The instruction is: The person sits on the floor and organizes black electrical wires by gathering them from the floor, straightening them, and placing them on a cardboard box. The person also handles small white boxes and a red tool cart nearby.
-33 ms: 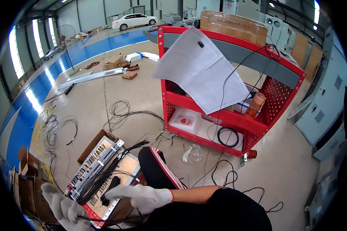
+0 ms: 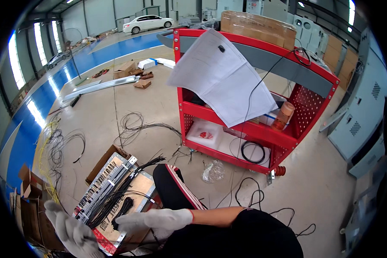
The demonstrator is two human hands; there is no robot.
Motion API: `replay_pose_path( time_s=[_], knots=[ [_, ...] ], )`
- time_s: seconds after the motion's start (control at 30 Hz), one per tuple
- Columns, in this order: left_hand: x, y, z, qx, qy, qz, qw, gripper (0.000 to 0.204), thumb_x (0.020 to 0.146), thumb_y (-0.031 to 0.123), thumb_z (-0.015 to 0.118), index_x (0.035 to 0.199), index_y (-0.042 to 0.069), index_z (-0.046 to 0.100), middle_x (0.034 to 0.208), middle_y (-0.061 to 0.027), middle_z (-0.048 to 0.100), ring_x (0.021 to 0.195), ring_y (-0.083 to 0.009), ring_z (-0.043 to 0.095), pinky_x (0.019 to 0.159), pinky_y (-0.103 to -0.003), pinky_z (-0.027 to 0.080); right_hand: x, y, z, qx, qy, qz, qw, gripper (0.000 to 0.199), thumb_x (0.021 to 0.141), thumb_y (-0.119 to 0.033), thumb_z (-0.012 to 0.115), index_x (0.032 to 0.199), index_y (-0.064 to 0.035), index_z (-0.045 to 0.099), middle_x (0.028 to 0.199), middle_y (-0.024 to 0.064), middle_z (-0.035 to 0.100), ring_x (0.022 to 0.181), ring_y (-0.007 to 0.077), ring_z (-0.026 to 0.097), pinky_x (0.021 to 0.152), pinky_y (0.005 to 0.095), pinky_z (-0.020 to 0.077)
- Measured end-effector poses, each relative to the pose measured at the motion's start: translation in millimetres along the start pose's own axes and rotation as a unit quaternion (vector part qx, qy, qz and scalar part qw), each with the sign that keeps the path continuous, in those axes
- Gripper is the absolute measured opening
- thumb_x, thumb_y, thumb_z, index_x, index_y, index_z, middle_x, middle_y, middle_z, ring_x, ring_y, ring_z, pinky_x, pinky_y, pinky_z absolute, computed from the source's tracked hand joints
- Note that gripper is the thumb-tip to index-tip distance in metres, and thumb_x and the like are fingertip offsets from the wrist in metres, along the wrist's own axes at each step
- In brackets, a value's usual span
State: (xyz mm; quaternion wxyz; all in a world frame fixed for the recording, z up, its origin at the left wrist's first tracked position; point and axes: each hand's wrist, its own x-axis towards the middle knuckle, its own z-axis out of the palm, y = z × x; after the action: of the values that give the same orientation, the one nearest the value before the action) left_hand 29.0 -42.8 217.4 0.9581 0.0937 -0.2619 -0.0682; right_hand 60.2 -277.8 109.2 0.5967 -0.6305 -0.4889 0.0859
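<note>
Both my hands wear pale grey work gloves. My left hand (image 2: 71, 230) is at the lower left beside the wooden board, its fingers partly curled on a thin black wire (image 2: 109, 243) that runs rightward below my right hand. My right hand (image 2: 155, 219) reaches over the board's near right edge with its fingers stretched out, and I see nothing held in it. Under and beyond the hands, the board (image 2: 138, 185) carries a metal rail with a row of terminals (image 2: 101, 182), a long bundle of black wires (image 2: 116, 195) and a short black bundle (image 2: 124, 210).
Ahead stands a red tool cart (image 2: 245, 133) with a large paper sheet (image 2: 223, 77) draped over it, an orange-lidded bottle (image 2: 284, 116) and a black wire coil (image 2: 253, 152). Loose wires (image 2: 144, 124) and a clear plastic bag (image 2: 213, 171) lie on the floor. Cardboard boxes (image 2: 30, 206) stand left.
My right hand has turned slightly and its fingers look flatter and closer together. My left hand stays almost in place, and the whole view has shifted a little.
</note>
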Motion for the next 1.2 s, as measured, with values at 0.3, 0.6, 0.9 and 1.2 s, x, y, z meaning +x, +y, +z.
replay_pose_path(
  time_s=[0.3,0.6,0.9,1.2],
  knots=[
    [65.5,114.7,-104.9,0.433,0.253,0.099,0.860,0.049,0.107,0.034,0.040,0.142,0.000,0.044,0.082,0.0066,0.045,0.050,-0.0001,0.023,0.040,-0.016,0.022,-163.7,-10.0,-76.0,-0.365,-0.045,0.388,0.845,0.033,0.085,-0.013,0.056,0.116,-0.0161,0.067,0.098,0.0185,0.069,0.086,0.0342,0.067,0.075,0.0446,0.0531],
    [31.5,294.1,-294.3,0.485,0.434,0.125,0.749,0.055,0.101,0.049,0.046,0.139,0.009,0.052,0.088,0.0067,0.055,0.051,-0.0002,0.032,0.043,-0.018,0.022,-202.8,-297.4,-240.6,-0.900,0.380,0.139,0.162,0.013,0.089,-0.025,0.061,0.086,-0.0128,0.064,0.075,0.0164,0.062,0.070,0.0348,0.063,0.062,0.0485,0.0497],
    [67.4,176.1,-317.8,0.397,0.496,0.196,0.747,0.049,0.104,0.043,0.042,0.136,0.009,0.055,0.092,0.0057,0.053,0.057,-0.0042,0.029,0.050,-0.018,0.026,-69.0,-440.5,-333.3,-0.547,0.630,-0.224,0.503,0.038,0.093,-0.044,0.057,0.090,-0.0073,0.066,0.081,0.0112,0.066,0.073,0.0252,0.063,0.067,0.0406,0.0518],
    [71.6,85.2,-300.6,0.211,0.293,0.073,0.930,0.049,0.102,0.031,0.052,0.142,0.004,0.044,0.094,0.0015,0.050,0.059,-0.0033,0.029,0.050,-0.018,0.030,-204.1,-380.2,-505.5,-0.816,0.312,0.372,0.313,0.035,0.095,-0.032,0.051,0.113,-0.0053,0.064,0.114,0.0186,0.067,0.099,0.0373,0.065,0.085,0.0429,0.0509]
  ],
)
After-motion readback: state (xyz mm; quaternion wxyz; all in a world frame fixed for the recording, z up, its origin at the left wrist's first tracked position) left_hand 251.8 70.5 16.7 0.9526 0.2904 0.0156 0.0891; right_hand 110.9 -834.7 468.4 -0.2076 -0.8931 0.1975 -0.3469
